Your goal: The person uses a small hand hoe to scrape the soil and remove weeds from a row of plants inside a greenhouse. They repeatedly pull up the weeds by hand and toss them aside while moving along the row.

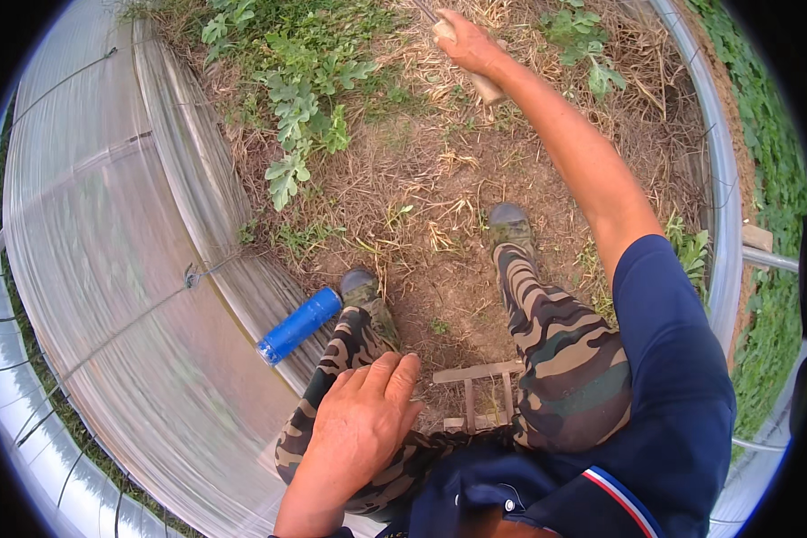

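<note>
At the top, my right hand is closed around the wooden handle of a tool. Its thin metal part runs out past the top edge, so the tool's kind cannot be told. My left hand rests near my left knee, back upward, fingers together and extended, with nothing visible in it; its palm is hidden. Beyond it, a blue cylindrical bottle lies on the edge of the plastic sheeting, beside my left boot. Lobed-leaf vines, like watermelon, grow over the dry straw ahead.
A small wooden frame is low between my legs. My right boot stands on bare soil. A metal tube curves along the right, with green plants beyond. A cord crosses the sheeting at left.
</note>
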`<control>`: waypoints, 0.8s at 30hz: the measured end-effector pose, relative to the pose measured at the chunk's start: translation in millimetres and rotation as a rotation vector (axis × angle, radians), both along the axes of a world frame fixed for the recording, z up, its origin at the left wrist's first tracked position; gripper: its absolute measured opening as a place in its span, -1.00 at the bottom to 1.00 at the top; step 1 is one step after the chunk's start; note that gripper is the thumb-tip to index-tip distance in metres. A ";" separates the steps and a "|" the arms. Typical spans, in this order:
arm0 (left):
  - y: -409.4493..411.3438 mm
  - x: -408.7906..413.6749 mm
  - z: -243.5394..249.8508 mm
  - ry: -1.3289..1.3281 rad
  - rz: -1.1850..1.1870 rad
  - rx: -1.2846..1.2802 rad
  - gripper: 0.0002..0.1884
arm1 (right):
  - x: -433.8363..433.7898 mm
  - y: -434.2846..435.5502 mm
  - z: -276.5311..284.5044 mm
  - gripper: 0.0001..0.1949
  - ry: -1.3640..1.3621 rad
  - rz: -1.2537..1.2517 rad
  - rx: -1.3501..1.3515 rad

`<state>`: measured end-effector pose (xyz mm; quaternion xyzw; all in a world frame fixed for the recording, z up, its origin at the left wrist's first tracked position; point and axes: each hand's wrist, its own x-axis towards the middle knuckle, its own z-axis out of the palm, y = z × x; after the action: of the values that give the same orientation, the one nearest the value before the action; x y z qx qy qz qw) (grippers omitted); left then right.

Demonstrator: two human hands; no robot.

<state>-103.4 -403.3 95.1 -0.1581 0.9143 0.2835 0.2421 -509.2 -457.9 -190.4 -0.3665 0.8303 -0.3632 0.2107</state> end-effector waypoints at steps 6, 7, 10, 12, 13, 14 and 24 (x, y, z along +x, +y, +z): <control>-24.8 11.4 -13.7 -0.132 0.156 -0.016 -0.46 | 62.5 26.3 -62.6 -0.48 -0.228 -0.137 0.123; -27.7 15.2 -13.7 -0.138 0.177 -0.019 -0.46 | 79.1 55.9 -70.8 -0.49 -0.279 -0.137 0.096; -39.7 16.8 -9.3 -0.104 0.180 -0.030 -0.46 | 123.4 159.7 -81.6 -0.45 -0.336 -0.138 0.099; -42.2 16.6 -6.8 -0.091 0.174 -0.011 -0.46 | 145.8 209.3 -66.5 -0.46 -0.372 -0.166 0.111; -44.5 12.8 -6.1 -0.085 0.169 -0.006 -0.46 | 147.3 217.1 -64.0 -0.46 -0.354 -0.172 0.086; -46.3 10.1 -6.1 -0.081 0.168 -0.001 -0.46 | 147.0 222.7 -62.6 -0.46 -0.337 -0.174 0.062; -43.4 -6.9 -10.3 -0.086 0.123 0.008 -0.46 | 19.3 22.6 -54.8 -0.47 0.117 -0.146 0.120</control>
<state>-110.3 -446.7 84.9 -0.2250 0.8904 0.2946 0.2640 -489.9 -435.3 -245.2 -0.3125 0.8860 -0.3049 0.1563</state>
